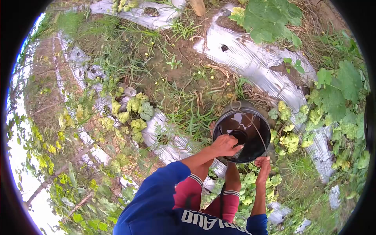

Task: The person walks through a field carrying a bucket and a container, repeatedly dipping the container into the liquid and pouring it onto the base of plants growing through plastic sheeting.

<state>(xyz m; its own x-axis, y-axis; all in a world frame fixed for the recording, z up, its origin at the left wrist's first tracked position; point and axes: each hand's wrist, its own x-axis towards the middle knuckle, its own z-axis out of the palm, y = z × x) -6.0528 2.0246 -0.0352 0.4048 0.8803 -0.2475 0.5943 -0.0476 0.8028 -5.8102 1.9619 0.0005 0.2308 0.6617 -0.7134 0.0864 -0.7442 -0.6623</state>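
A black bucket (256,150) with brown liquid (250,120) in it is in front of my legs, a ring-shaped lug on its far rim. My left hand (226,145) reaches over the near-left rim, its fingers closed on a small dark round cup (239,136) at the liquid. Part of the cup is hidden by the hand. At the bucket's near-right edge, my right hand (263,163) is closed on the thin bucket handle (258,133), which runs across the opening.
Strips of silvery plastic mulch (246,55) with planting holes cross the ground. Yellowing leafy plants (135,107) grow left of the bucket, and more (290,141) grow to its right. Large green leaves (270,17) hang at the upper right. Grass (188,121) covers the soil between strips.
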